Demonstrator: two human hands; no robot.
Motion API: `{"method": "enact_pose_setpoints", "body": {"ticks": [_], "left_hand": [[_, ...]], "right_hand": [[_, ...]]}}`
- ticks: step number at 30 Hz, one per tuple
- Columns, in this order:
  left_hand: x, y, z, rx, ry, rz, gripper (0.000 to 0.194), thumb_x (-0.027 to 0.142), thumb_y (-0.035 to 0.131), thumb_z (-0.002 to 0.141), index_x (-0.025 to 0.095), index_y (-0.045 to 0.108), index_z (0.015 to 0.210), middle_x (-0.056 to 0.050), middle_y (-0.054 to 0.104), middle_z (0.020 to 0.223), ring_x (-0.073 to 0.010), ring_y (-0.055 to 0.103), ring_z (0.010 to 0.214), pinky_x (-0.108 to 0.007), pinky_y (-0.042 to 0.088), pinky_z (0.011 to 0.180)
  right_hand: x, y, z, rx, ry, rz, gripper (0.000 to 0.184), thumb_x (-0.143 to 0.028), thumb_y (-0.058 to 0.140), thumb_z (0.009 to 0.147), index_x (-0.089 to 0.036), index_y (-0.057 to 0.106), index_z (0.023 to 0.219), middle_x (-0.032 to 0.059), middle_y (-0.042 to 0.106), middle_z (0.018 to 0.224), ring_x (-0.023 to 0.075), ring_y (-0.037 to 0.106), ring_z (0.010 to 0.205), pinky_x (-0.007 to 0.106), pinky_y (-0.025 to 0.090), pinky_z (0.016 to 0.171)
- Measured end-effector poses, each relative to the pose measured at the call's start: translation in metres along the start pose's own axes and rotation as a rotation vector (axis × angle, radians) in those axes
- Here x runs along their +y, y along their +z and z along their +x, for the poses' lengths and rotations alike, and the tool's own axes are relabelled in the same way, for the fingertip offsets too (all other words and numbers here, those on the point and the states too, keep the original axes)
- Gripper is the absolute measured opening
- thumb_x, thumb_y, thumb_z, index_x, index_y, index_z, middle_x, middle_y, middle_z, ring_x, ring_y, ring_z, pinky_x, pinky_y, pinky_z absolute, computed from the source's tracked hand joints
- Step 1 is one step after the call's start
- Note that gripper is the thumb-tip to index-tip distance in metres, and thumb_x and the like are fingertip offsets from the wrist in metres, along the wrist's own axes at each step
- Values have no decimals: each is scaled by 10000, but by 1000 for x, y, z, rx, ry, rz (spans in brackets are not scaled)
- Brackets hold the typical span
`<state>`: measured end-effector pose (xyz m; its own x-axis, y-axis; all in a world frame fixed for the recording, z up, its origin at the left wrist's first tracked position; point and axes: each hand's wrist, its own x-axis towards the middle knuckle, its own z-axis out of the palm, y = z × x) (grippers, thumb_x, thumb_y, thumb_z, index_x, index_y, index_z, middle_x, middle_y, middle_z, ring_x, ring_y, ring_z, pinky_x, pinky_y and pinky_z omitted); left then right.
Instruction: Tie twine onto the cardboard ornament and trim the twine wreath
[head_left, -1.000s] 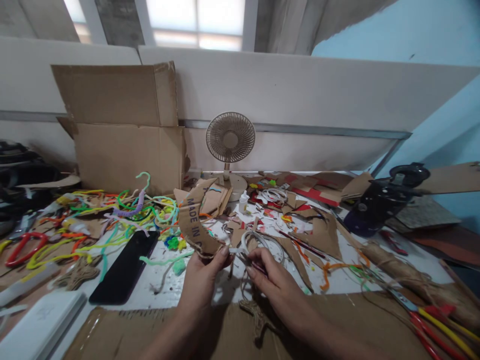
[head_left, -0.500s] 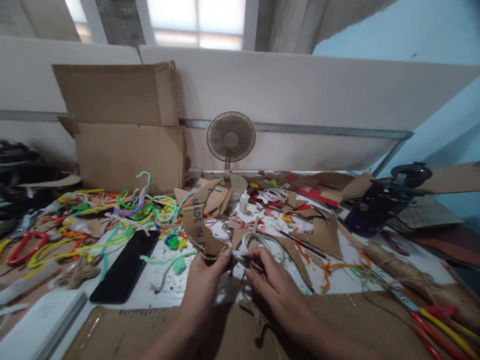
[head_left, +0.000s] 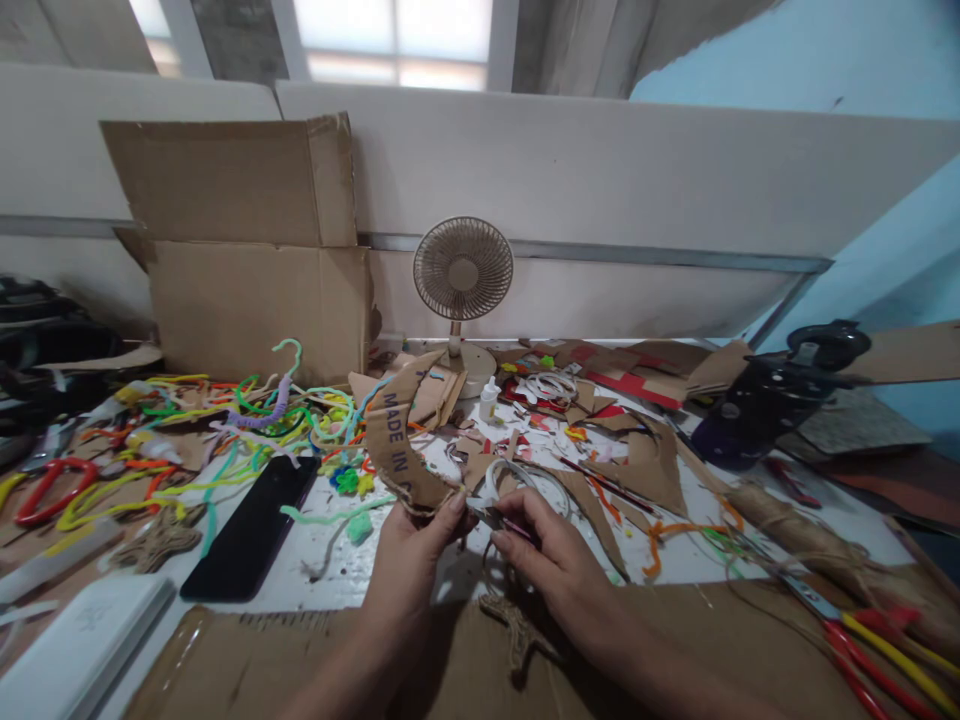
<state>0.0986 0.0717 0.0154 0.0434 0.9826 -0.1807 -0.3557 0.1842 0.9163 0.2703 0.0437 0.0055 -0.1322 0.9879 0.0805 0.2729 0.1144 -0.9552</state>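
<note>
My left hand (head_left: 420, 540) pinches the lower tip of a crescent of brown cardboard (head_left: 394, 440) printed "MADE IN", its edge lined with twine. In my right hand (head_left: 551, 550) is a small metal-tipped tool (head_left: 491, 515) with a dark purplish handle; its exact kind is unclear. The tool's tip meets the crescent's end by my left thumb. Below my hands is a twine-covered star (head_left: 517, 630), with a thin cord running up toward them. Fingers hide part of the cord and tool.
A cardboard sheet (head_left: 337, 660) covers the near table edge. Around it lie a phone (head_left: 251, 530), a white box (head_left: 86, 645), tangled pipe cleaners (head_left: 330, 415), scissors (head_left: 847, 630) and a twine roll (head_left: 802, 530). Behind stand a glue bottle (head_left: 489, 402), a fan (head_left: 463, 270) and a dark jug (head_left: 765, 410).
Both hands keep nearly the same hold and place. The tool has shifted only slightly at the crescent's tip, and the whole view has moved a little.
</note>
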Motion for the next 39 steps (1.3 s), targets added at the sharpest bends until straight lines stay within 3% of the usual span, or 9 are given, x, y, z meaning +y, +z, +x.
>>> {"method": "enact_pose_setpoints", "body": {"ticks": [5, 13, 21, 32, 39], "left_hand": [[-5, -3, 2, -15, 0, -5, 392, 415, 932, 713, 176, 802, 996, -107, 818, 945, -238, 725, 783, -354, 582, 769], [-5, 1, -2, 15, -20, -71, 416, 384, 949, 715, 184, 798, 1046, -121, 820, 1069, -202, 709, 770, -305, 584, 733], [-6, 0, -3, 28, -52, -102, 452, 363, 974, 684, 169, 770, 1038, -94, 802, 1008, -173, 692, 731, -280, 574, 707], [-2, 3, -5, 17, -29, -72, 441, 387, 952, 725, 176, 782, 1073, -128, 807, 1156, -176, 716, 764, -291, 586, 733], [-3, 2, -4, 13, -30, -89, 436, 358, 950, 734, 177, 763, 1084, -124, 811, 1141, -194, 732, 802, -293, 589, 752]], "right_hand": [[-1, -1, 1, 7, -14, -6, 231, -429, 609, 985, -241, 647, 1114, 64, 730, 1071, 258, 640, 977, 420, 449, 874], [-6, -1, 2, 9, -50, 16, 180, -395, 614, 976, -234, 664, 1041, 46, 724, 1000, 239, 645, 937, 382, 454, 835], [-4, -2, 3, 5, -51, 19, 177, -387, 620, 976, -225, 670, 1028, 42, 719, 978, 227, 639, 915, 370, 467, 818], [-3, -4, 3, 10, -45, 27, 172, -393, 651, 967, -226, 679, 998, 40, 712, 949, 230, 632, 889, 365, 468, 791], [-4, -5, 4, 10, -37, 20, 184, -407, 650, 951, -226, 670, 982, 36, 706, 943, 229, 625, 882, 368, 456, 782]]}}
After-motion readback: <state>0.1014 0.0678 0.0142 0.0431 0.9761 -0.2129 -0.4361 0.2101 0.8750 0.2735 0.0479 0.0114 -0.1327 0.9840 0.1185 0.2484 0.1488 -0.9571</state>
